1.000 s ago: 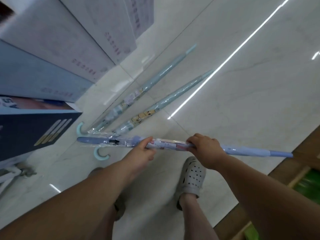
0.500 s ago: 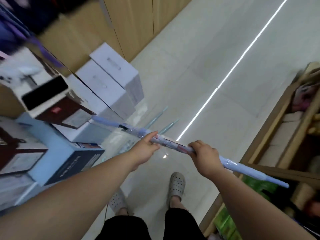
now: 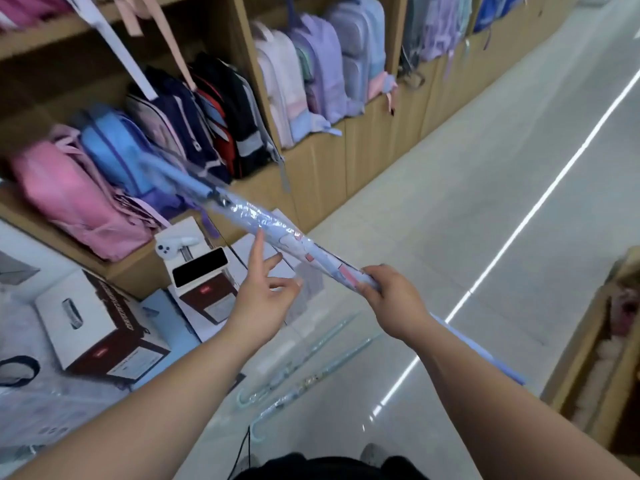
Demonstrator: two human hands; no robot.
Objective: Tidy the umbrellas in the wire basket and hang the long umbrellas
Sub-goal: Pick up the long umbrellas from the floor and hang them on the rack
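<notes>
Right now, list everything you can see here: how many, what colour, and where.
umbrella: one, lilac, in clear wrap, held slanting above the boxes
floor umbrellas: two, pale teal, side by side on the floor between the arms
backpacks: many, pink, blue, navy, red, lilac, on the shelves
shelves: tan wood, along the left
boxes: several, mostly white and maroon, lower left
floor: pale grey, glossy
left hand: one, fingers spread, just under the umbrella, not gripping
right hand: one, grips the umbrella
</notes>
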